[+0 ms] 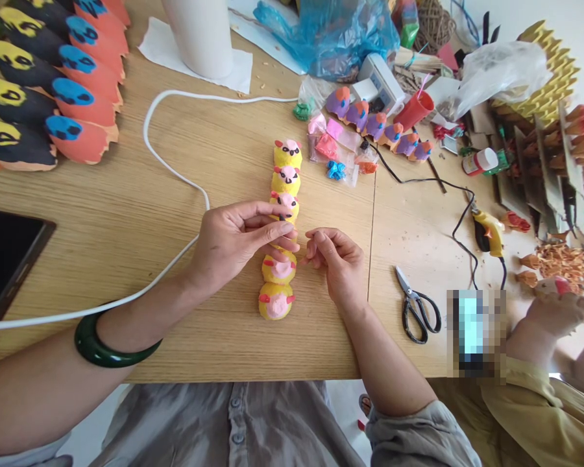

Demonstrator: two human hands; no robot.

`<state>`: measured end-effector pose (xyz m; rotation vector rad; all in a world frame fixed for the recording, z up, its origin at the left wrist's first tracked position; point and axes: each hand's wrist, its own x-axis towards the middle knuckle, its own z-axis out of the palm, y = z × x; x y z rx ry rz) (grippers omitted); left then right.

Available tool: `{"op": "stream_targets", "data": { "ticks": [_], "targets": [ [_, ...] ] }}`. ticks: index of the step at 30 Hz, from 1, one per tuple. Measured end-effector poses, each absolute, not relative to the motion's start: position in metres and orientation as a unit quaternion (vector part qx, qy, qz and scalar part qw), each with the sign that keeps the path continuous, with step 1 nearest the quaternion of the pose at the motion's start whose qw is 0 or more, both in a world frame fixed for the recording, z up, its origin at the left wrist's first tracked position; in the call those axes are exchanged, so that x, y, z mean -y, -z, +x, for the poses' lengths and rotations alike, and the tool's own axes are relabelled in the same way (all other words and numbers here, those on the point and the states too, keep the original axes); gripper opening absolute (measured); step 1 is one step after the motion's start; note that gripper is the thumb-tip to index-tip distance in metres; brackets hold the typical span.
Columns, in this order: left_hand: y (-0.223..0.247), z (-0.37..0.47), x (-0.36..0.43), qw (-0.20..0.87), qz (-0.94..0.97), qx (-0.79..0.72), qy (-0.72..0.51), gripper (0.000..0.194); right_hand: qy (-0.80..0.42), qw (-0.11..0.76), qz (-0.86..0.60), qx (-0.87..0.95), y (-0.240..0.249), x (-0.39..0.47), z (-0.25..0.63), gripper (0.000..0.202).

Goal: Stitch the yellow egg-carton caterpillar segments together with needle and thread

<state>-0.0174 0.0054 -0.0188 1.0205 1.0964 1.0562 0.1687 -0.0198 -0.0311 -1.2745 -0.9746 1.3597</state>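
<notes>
A row of yellow egg-carton bumps (278,303) stands upright on the table in front of me, with pink clay patches and red side pieces. The far bumps also carry small black clay marks; the nearest two show none. My left hand (243,237) hovers over the middle of the row and covers part of it. Its thumb and fingers are drawn together, with a small dark bit by the fingertips that I cannot identify. Just right of the row, my right hand (338,263) is closed in a pinch. Whatever sits between its fingertips is too small to make out.
Black-handled scissors (416,305) lie to the right, near a yellow glue gun (487,232). Bags of coloured clay (327,146) are beyond the row. A white cable (175,172) crosses on the left. Another person's arm (540,324) rests at far right.
</notes>
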Motion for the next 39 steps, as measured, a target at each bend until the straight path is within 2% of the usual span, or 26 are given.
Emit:
{"op": "stream_targets", "data": {
  "ticks": [8,14,22,26,29,33,39],
  "targets": [
    [0.0183,-0.0188,-0.0052,0.6,0.459,-0.465,-0.461,0.032,-0.566,0.508,-0.516,0.394,0.0289,0.0199,0.167,0.029],
    [0.0154,-0.0203,-0.0061,0.562,0.492,-0.459,-0.481,0.03,-0.574,0.513,-0.509,0.385,0.0305,0.0187,0.167,0.035],
    [0.0172,-0.0171,-0.0079,0.598,0.446,-0.427,-0.511,0.018,-0.598,0.535,-0.49,0.342,0.0299,0.0175,0.1662,0.031],
    [0.0173,-0.0172,-0.008,0.659,0.411,-0.386,-0.498,0.009,-0.605,0.518,-0.493,0.35,0.0295,0.0176,0.1664,0.035],
    [0.0158,-0.0182,-0.007,0.661,0.423,-0.394,-0.478,0.007,-0.602,0.504,-0.505,0.358,0.0288,0.0185,0.1667,0.036],
    [0.0163,-0.0202,-0.0044,0.581,0.536,-0.404,-0.46,0.011,-0.61,0.498,-0.504,0.354,0.0276,0.0194,0.1667,0.035],
    [0.0193,-0.0196,-0.0013,0.31,0.743,-0.362,-0.47,0.019,-0.621,0.49,-0.48,0.378,0.028,0.0203,0.1658,0.036]
  ]
}}
